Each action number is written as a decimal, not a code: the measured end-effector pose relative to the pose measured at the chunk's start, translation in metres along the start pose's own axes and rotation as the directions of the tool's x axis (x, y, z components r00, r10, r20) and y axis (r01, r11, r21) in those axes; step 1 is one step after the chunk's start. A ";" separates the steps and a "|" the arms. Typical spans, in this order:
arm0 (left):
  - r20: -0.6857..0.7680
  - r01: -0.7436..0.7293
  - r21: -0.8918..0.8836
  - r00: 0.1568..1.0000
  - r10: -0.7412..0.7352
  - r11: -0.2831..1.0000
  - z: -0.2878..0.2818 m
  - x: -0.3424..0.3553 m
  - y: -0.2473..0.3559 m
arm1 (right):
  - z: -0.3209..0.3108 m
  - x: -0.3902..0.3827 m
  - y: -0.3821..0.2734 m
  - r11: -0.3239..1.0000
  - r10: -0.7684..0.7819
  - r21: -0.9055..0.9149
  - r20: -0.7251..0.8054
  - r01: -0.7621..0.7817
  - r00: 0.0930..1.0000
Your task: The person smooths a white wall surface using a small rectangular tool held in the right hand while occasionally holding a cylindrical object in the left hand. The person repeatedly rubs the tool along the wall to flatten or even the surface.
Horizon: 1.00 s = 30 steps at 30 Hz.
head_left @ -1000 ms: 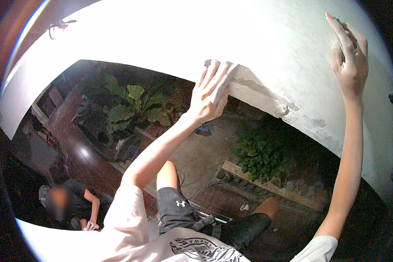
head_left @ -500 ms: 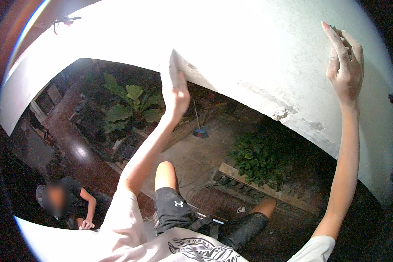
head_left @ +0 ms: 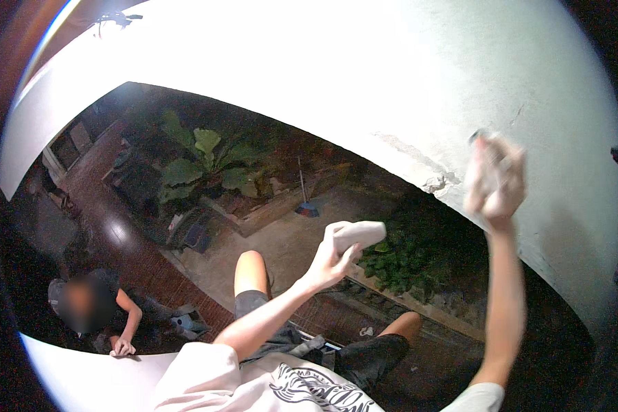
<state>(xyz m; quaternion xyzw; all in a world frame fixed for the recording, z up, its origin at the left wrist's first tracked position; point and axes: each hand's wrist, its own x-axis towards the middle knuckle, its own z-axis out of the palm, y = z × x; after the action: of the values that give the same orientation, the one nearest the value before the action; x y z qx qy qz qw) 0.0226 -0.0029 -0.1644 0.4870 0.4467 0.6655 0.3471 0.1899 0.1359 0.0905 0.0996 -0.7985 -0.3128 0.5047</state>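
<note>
My left hand (head_left: pixel 335 254), lowered off the white curved surface (head_left: pixel 364 69), grips a pale, flat pad (head_left: pixel 360 233) over the dark yard below. My right hand (head_left: pixel 494 182), blurred and dusty white, is raised by the surface's right part, closed on a small dark-tipped object that I cannot make out. It is just right of a cracked, flaking patch (head_left: pixel 436 184) near the surface's lower edge.
A co-worker (head_left: pixel 89 309) in dark clothes is low at the left, one hand on a white edge (head_left: pixel 96 378). Far below are plants (head_left: pixel 209 165), a broom (head_left: pixel 307 208), concrete ground (head_left: pixel 213 268) and a reddish floor (head_left: pixel 137 268). My bent legs are below me.
My left hand has dropped away from the surface's edge to lower right with the pad. My right hand has moved down and left, toward the cracked patch.
</note>
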 end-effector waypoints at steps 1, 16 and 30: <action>-0.085 -0.075 0.123 0.993 0.086 0.990 0.000 -0.007 -0.007 | 0.009 -0.008 -0.033 0.982 0.152 0.104 0.033 -0.155 0.988; -0.035 0.378 -0.403 0.904 -0.426 0.834 -0.002 -0.061 -0.009 | 0.038 -0.068 -0.263 0.553 0.682 0.013 0.567 -0.833 0.462; 0.358 0.102 -0.093 0.932 -0.063 0.990 -0.018 -0.058 0.026 | -0.002 -0.130 -0.243 -0.511 0.355 0.350 0.918 -0.785 0.178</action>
<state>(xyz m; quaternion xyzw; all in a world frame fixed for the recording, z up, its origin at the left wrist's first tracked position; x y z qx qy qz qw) 0.0210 -0.0691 -0.1624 0.5597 0.3595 0.5753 0.4759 0.2148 0.0064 -0.1513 -0.1922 -0.7107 0.6383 0.2249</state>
